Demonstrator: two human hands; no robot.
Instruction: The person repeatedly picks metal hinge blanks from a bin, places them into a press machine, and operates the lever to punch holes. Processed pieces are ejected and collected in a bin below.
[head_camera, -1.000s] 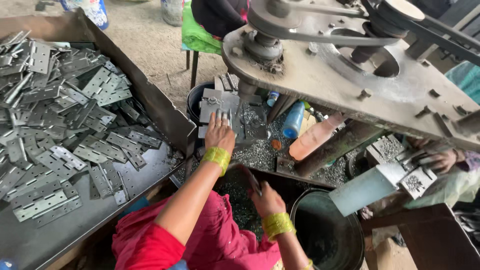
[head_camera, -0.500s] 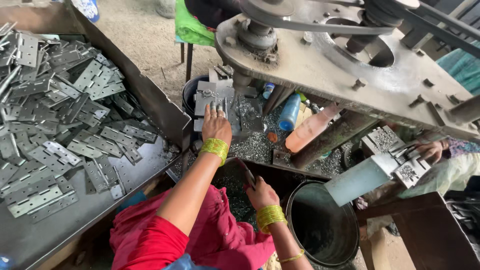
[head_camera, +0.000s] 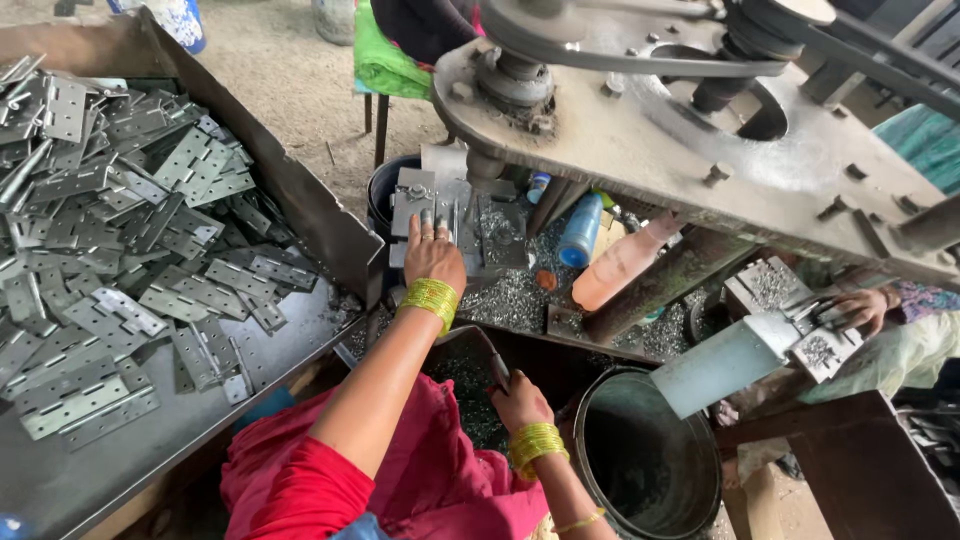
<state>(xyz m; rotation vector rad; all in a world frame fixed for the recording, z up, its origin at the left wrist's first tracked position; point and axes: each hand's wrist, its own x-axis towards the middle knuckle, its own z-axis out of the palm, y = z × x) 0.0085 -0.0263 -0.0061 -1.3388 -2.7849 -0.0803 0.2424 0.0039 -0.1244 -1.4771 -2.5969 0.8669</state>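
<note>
The left hand (head_camera: 432, 252) lies flat, fingers stretched forward, on a grey metal hinge plate (head_camera: 415, 195) set on the press bed (head_camera: 500, 240) under the big machine; its grip is open and clasps nothing. The plate is dull steel, rectangular, with small punched holes. The right hand (head_camera: 520, 400) is closed around a dark lever handle (head_camera: 492, 358) lower down, beside a black bucket (head_camera: 650, 465). More hinge plates (head_camera: 120, 230) heap in the tray (head_camera: 300, 190) at left.
</note>
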